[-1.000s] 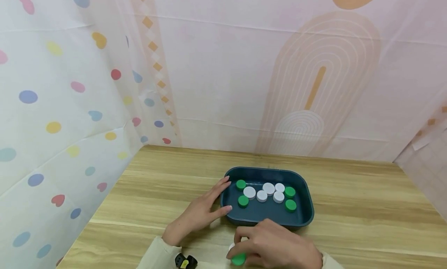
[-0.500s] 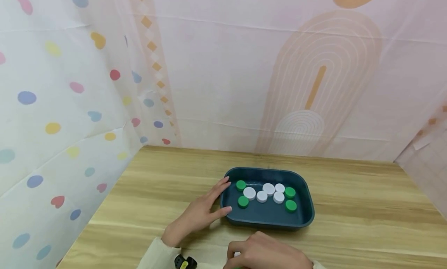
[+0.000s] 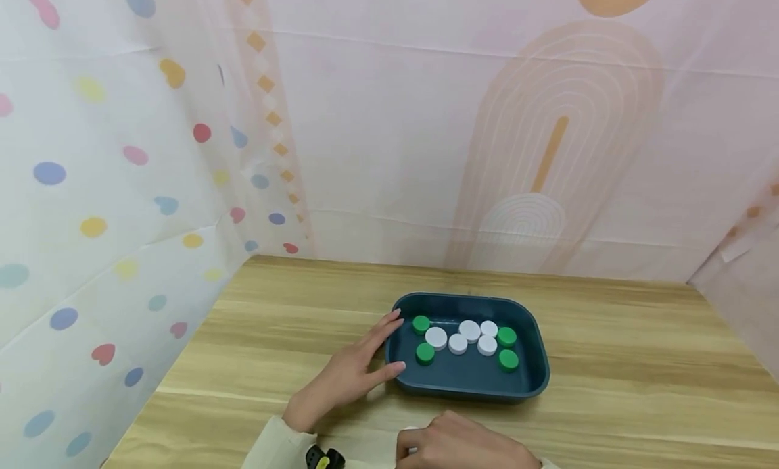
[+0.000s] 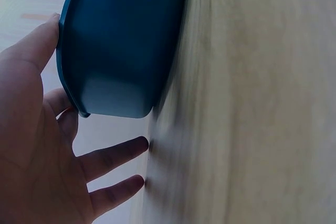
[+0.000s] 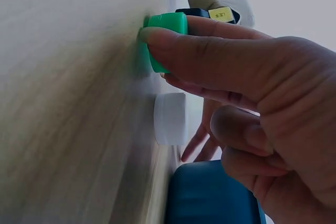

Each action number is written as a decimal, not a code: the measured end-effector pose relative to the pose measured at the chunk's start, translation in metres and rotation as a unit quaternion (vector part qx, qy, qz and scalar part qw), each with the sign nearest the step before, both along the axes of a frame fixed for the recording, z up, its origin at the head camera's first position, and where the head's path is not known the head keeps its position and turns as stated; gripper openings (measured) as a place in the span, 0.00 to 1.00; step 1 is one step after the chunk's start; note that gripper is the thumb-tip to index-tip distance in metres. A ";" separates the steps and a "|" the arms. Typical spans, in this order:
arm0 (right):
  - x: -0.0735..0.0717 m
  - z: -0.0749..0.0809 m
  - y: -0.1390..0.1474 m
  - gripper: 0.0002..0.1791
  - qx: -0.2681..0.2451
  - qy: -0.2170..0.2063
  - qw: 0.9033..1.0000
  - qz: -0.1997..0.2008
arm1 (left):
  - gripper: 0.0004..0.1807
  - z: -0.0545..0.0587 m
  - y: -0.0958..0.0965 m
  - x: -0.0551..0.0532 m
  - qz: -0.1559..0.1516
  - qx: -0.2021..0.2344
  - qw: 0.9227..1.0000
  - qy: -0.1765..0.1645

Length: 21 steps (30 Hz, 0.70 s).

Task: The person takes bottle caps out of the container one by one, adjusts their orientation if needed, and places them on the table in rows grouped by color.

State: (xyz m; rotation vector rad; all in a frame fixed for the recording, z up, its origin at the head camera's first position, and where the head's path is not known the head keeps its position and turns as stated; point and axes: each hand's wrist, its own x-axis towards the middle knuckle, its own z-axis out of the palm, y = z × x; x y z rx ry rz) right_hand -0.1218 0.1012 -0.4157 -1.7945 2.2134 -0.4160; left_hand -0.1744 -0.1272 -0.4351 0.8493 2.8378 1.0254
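Observation:
My left hand [image 3: 343, 381] rests on the left end of a dark blue tray [image 3: 468, 391], fingers spread and thumb on the rim. In the left wrist view its two lower fingertips come down at the tabletop beside the tray [image 4: 115, 45]. In front of the tray, my right hand [image 3: 465, 445] pinches a green bottle cap [image 5: 169, 21] between thumb and fingers, close to the tabletop. A white bottle cap [image 5: 170, 119] stands beside it, toward the tray; in the head view the hand mostly hides that one.
Several white caps [image 3: 469, 331] and several green caps [image 3: 508, 360] lie in the tray. Wooden tabletop [image 3: 621, 361] surrounds it. A patterned cloth [image 3: 389, 138] hangs along the back and left edges. A black band with a yellow label [image 3: 322, 459] is on the left wrist.
My right hand has moved down and slightly left, toward the bottom edge of the head view, with the green cap now out of sight there. The left hand and tray stay put.

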 end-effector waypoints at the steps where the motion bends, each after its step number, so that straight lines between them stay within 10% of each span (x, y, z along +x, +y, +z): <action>1: 0.000 0.000 0.000 0.13 0.000 0.001 1.000 0.000 | 0.38 0.000 0.000 0.000 0.001 -0.001 1.000 -0.002; 21: -0.004 0.000 0.004 0.14 0.003 -0.020 1.000 -0.016 | 0.38 0.000 0.001 -0.002 0.002 -0.008 1.000 -0.007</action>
